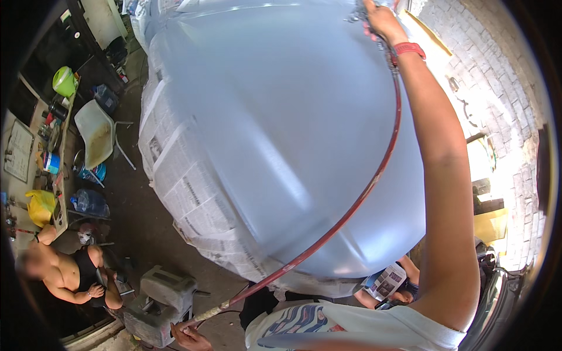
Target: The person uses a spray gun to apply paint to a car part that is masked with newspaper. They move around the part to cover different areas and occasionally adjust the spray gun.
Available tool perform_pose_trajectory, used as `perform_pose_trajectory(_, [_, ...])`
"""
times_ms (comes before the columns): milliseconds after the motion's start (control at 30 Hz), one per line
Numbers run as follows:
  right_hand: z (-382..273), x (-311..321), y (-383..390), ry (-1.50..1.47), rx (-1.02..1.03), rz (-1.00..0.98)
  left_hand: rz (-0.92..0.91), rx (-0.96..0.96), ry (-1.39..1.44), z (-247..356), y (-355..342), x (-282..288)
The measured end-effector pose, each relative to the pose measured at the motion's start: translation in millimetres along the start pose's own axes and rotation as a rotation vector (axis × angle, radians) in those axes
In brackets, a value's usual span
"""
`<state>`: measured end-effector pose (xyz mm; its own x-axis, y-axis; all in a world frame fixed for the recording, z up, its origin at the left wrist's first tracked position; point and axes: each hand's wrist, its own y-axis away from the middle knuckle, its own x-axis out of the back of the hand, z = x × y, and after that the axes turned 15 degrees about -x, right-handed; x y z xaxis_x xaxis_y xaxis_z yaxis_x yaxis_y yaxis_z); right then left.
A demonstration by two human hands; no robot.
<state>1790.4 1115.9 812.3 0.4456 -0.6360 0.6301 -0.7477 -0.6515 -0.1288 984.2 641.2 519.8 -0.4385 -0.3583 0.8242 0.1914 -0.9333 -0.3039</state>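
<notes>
My right arm reaches out over a silver-grey car hood (281, 117), and my right hand (384, 24) grips a spray gun (367, 28) near the hood's far right corner. A red air hose (345, 219) runs from the gun's handle in a long curve across the hood to the lower left. There my left hand (192, 338), low beside my body, has its fingers around the hose. Newspaper masking (190, 199) covers the hood's left and near edges. The upper end of the gun is cut off by the frame's top.
At left, a person (67, 272) sits near a wall bench with a green bucket (64, 82). A white chair (96, 131) and a grey plastic stool (164, 298) stand on the floor. Another person (404, 292) is low by the hood's near right edge, beside newspaper.
</notes>
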Motion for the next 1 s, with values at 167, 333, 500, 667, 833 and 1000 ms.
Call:
perform_pose_trajectory(167, [-88, -72, 75, -0.065, 0.047, -0.155, 0.001, -0.044, -0.138, -75, 3, 16])
perform_pose_trajectory(333, [-167, -135, 139, -0.039, 0.114, -0.238, 0.040, 0.076, -0.047, -118, 23, 30])
perform_pose_trajectory(500, [-220, -182, 204, -0.037, 0.209, -0.315, -0.014, 0.302, -0.145, -153, 45, 39])
perform_pose_trajectory(667, [-236, -199, 243, -0.035, 0.270, -0.424, -0.016, 0.504, -0.136, -151, 54, 47])
perform_pose_trajectory(833, [-202, -176, 231, -0.300, 0.086, -0.453, 0.023, 0.520, -0.108, -148, 64, 32])
perform_pose_trajectory(1000, [-134, -98, 160, -0.050, 0.043, -0.255, -0.125, 0.315, -0.080, -141, 74, 17])
